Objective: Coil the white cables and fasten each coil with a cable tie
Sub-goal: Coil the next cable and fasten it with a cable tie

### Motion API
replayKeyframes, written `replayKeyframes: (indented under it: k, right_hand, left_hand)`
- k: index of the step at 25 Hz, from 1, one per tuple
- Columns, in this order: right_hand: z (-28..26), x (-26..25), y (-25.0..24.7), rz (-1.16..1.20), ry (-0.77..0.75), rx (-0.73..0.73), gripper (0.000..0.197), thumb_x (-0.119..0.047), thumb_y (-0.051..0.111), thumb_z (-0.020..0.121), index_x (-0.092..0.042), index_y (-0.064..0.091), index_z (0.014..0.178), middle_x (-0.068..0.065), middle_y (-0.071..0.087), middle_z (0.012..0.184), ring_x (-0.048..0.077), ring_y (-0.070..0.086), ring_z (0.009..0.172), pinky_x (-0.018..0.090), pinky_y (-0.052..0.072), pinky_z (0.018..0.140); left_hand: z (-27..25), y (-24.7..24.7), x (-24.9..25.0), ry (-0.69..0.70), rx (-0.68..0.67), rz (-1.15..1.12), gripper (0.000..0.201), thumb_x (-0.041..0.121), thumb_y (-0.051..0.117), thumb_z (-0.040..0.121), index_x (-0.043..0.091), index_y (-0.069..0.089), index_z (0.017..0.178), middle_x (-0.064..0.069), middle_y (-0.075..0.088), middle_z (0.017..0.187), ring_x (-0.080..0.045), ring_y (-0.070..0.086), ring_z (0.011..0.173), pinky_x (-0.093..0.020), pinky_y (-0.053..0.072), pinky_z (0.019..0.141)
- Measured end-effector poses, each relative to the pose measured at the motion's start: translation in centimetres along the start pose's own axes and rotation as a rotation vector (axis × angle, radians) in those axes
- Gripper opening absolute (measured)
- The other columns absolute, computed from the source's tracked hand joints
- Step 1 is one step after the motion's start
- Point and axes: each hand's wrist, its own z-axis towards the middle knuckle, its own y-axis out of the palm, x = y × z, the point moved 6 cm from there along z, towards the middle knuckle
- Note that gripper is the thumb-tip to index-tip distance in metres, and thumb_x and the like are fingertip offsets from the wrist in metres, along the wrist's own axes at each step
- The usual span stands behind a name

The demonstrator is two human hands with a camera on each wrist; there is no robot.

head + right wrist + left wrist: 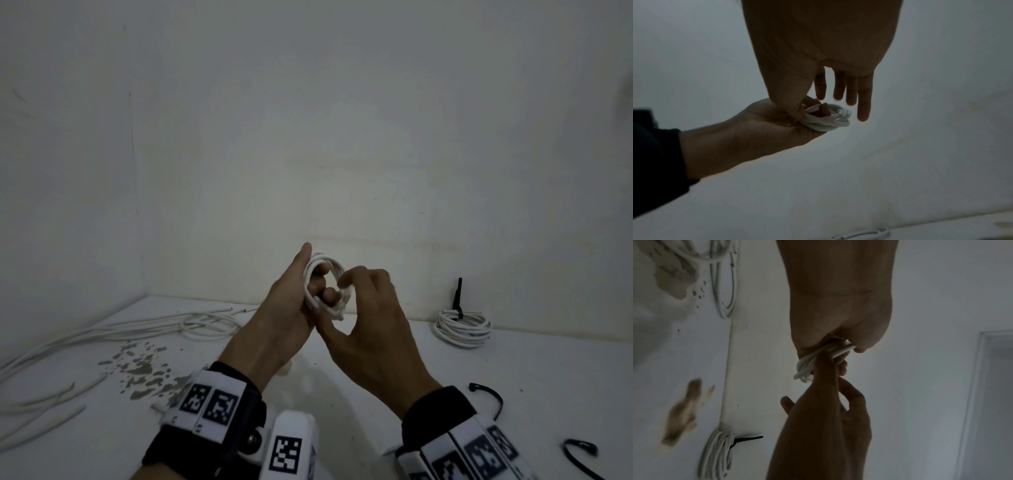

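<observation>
My left hand (291, 308) holds a small coil of white cable (334, 265) up in front of the wall, with its fingers poking through the loop. My right hand (370, 308) meets the coil from the right. Its thumb lies against the lower turns and its index fingertip touches the coil's right edge. In the right wrist view the coil (830, 125) sits in the left palm, with the right fingers hanging fairly straight above it. The left wrist view shows the coil (805, 368) bunched between both hands. Neither hand holds a cable tie.
A tied white coil (462, 325) with an upright black cable tie (457, 298) lies at the back right of the white table (376, 377). Two loose black ties (489, 397) (579, 452) lie at the front right. Loose white cables (137, 329) sprawl on the left, near a chipped patch (144, 366).
</observation>
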Motion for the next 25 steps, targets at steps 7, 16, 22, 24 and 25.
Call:
replayKeyframes:
  k: [7, 16, 22, 24, 25]
  right_hand:
    - [0.4, 1.9, 0.4, 0.238, 0.067, -0.276, 0.075, -0.039, 0.085, 0.070, -0.047, 0.043, 0.132, -0.016, 0.055, 0.111, -0.002, 0.054, 0.099, 0.011, 0.046, 0.076]
    - [0.1, 3.8, 0.4, 0.885, 0.484, -0.033, 0.033, -0.024, 0.084, 0.076, -0.023, 0.061, 0.100, 0.009, 0.070, 0.094, 0.031, 0.069, 0.083, 0.026, 0.054, 0.060]
    - [-0.1, 5.1, 0.8, 1.112, 0.701, -0.064, 0.036, -0.025, 0.078, 0.079, -0.013, 0.062, 0.109, 0.002, 0.070, 0.078, 0.022, 0.065, 0.072, 0.035, 0.054, 0.069]
    - [-0.2, 5.2, 1.0, 1.033, 0.733, -0.166, 0.032, -0.031, 0.075, 0.083, -0.014, 0.063, 0.107, -0.004, 0.069, 0.073, 0.019, 0.064, 0.070, 0.030, 0.053, 0.062]
    - [-0.2, 5.4, 0.9, 0.986, 0.737, -0.216, 0.034, -0.037, 0.074, 0.083, -0.015, 0.064, 0.107, 0.001, 0.071, 0.082, 0.022, 0.067, 0.076, 0.030, 0.054, 0.061]
  left_hand:
    - [-1.1, 1.1, -1.3, -0.114, -0.109, 0.588, 0.081, 0.087, 0.021, 0.078, 0.013, 0.053, 0.066, 0.001, 0.041, 0.056, -0.013, 0.043, 0.052, -0.030, 0.044, 0.062]
    - [-0.2, 0.6, -2.0, -0.030, -0.232, 0.450, 0.068, 0.077, 0.037, 0.081, 0.025, 0.079, 0.097, -0.006, 0.075, 0.105, -0.020, 0.070, 0.101, -0.038, 0.050, 0.095]
    - [-1.0, 1.4, -2.6, 0.103, -0.308, 0.485, 0.050, 0.052, 0.043, 0.092, 0.014, 0.073, 0.104, 0.002, 0.062, 0.075, -0.015, 0.063, 0.084, -0.040, 0.053, 0.094]
    - [-1.1, 1.7, -2.6, 0.089, -0.337, 0.481, 0.050, 0.048, 0.040, 0.096, 0.011, 0.068, 0.115, 0.008, 0.059, 0.069, -0.009, 0.063, 0.078, -0.035, 0.052, 0.090]
    - [-1.3, 2.0, -2.6, 0.081, -0.352, 0.490, 0.047, 0.045, 0.036, 0.098, 0.013, 0.067, 0.114, 0.012, 0.061, 0.067, -0.006, 0.064, 0.076, -0.032, 0.052, 0.088]
